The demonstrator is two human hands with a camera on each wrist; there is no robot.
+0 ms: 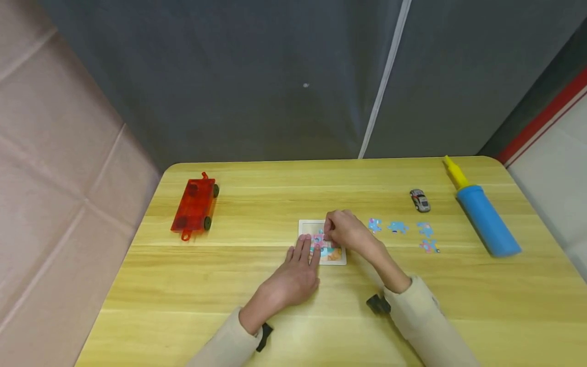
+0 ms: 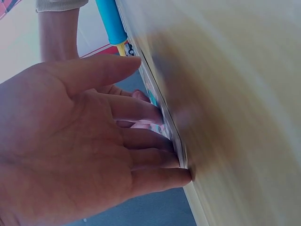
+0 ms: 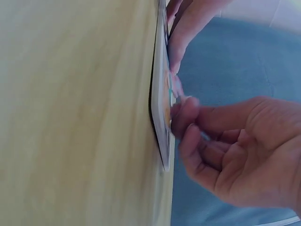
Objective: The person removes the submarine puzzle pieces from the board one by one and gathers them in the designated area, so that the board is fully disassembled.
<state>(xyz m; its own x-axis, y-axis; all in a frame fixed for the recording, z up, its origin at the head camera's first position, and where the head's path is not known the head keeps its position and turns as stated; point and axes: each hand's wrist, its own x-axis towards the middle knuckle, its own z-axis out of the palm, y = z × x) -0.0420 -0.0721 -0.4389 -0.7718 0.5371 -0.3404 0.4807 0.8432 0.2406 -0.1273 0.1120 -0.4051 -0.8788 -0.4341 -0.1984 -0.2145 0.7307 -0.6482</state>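
Note:
A small jigsaw puzzle in a white-framed tray point(image 1: 337, 262) lies on the table, its lower part filled with colourful pieces. My left hand point(image 1: 295, 278) rests across the tray's left side, fingers nearly straight and fingertips touching the puzzle. At the tray's upper right, my right hand point(image 1: 348, 229) pinches a puzzle piece point(image 3: 177, 85) between thumb and curled fingers. In the right wrist view that pinkish piece stands tilted up from the tray, near a left fingertip; the fingers hide much of it. Several loose blue and pink puzzle pieces point(image 1: 398, 227) lie to the right of the right hand.
A red transparent toy cart point(image 1: 194, 206) with black wheels sits at the table's left. On the right are a small silver toy car point(image 1: 420, 200) and a blue hand pump point(image 1: 488, 219) with a yellow nozzle. A dark grey curtain point(image 1: 229, 81) hangs behind the wooden table point(image 1: 183, 300).

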